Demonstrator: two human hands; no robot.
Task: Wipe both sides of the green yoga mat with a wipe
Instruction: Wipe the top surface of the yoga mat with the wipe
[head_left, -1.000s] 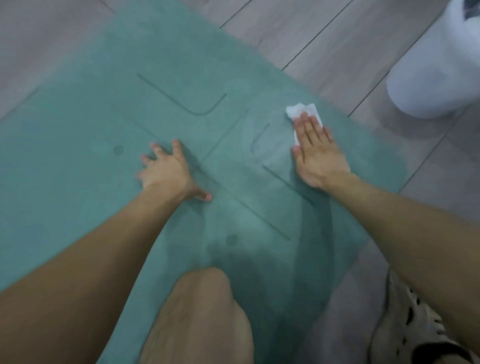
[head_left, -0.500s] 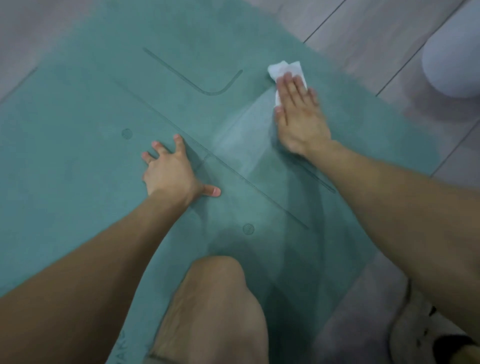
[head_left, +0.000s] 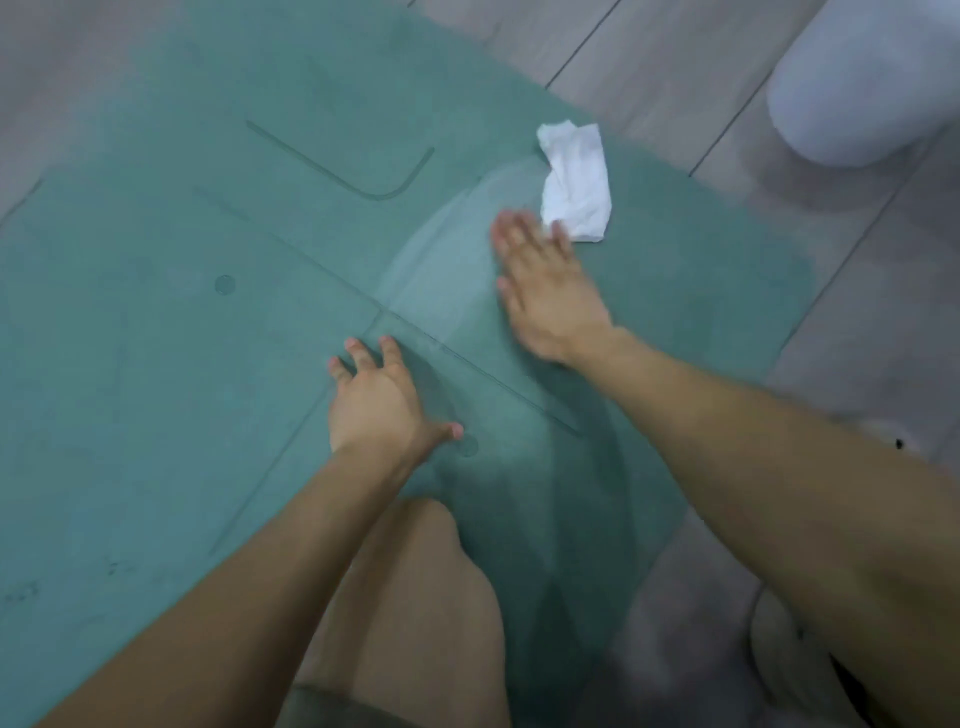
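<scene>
Two sets of fingers (head_left: 388, 349) lie straight: left hand (head_left: 376, 402) on mat (head_left: 156, 374), right hand (head_left: 545, 291) touching wipe (head_left: 575, 182), white container (head_left: 872, 78) nearby.

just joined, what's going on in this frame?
A person kneels on the green yoga mat, wiping its top face. The right hand lies flat and open, fingertips at the near edge of the white wipe, most of which is uncovered. The left hand braces flat on the mat. A paler wiped streak shows beside the wipe.
</scene>
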